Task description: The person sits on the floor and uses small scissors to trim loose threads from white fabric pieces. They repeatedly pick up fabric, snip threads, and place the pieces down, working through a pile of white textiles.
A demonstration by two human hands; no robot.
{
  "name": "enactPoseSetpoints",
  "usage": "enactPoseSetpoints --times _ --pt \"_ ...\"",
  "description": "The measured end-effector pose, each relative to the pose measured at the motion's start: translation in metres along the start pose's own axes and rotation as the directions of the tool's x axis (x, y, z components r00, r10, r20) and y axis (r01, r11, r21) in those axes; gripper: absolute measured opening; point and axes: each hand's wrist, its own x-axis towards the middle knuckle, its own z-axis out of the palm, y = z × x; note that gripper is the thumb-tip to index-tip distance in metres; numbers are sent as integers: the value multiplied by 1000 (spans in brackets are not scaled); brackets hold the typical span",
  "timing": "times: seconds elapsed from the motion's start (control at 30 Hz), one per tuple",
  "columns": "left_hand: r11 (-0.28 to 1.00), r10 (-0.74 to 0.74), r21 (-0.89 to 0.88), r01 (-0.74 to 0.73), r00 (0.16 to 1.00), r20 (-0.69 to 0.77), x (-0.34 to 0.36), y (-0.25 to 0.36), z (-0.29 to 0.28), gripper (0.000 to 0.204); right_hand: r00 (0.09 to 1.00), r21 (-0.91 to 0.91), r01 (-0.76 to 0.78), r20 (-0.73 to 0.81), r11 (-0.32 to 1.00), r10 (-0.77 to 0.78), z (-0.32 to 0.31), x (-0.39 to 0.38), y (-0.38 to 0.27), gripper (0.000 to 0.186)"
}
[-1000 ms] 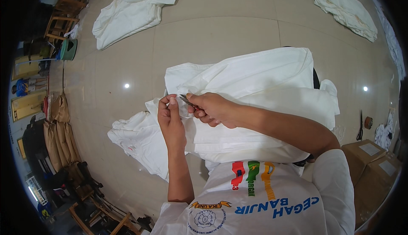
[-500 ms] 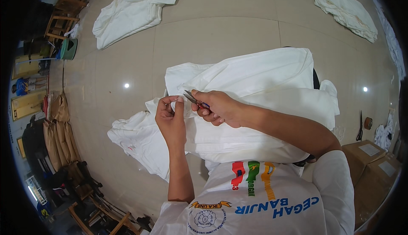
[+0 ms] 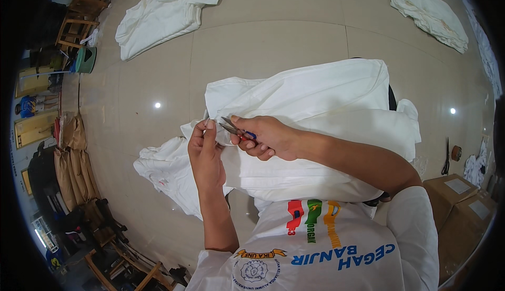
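White cloth, apparently a folded garment, lies spread across my lap. My left hand pinches the cloth's edge at its left side between thumb and forefinger; a loose thread there would be too fine to make out. In my right hand is a small pair of scissors with red and blue on the handles. The blades point left, a little apart, close to the left fingertips. My right fingers wrap the handles and hide part of them. More white cloth trails onto the floor at the left.
Folded white garments lie on the tiled floor at the far left, with another white pile at the far right. Cardboard boxes and a tape roll are at the right. Wooden chairs and brown bundles line the left.
My left hand has shifted slightly left, its fingers now closer together. The scissors have moved a little left with my right hand and their blades show slightly turned.
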Motion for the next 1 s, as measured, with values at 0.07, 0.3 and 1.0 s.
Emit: enactPoseSetpoints --times 0.07,0.3,1.0 --pt "1000 10 -9 -10 1000 -1 -1 -1 -1 20 1000 1 -11 0 1000 11 2 1 0 52" --pt "992 105 67 -105 994 -3 -2 -11 0 22 1000 -6 -17 10 1000 17 2 4 1 51" --pt "973 186 133 -189 982 39 -3 -17 -5 16 999 -14 -31 -36 999 31 -3 -4 0 49"
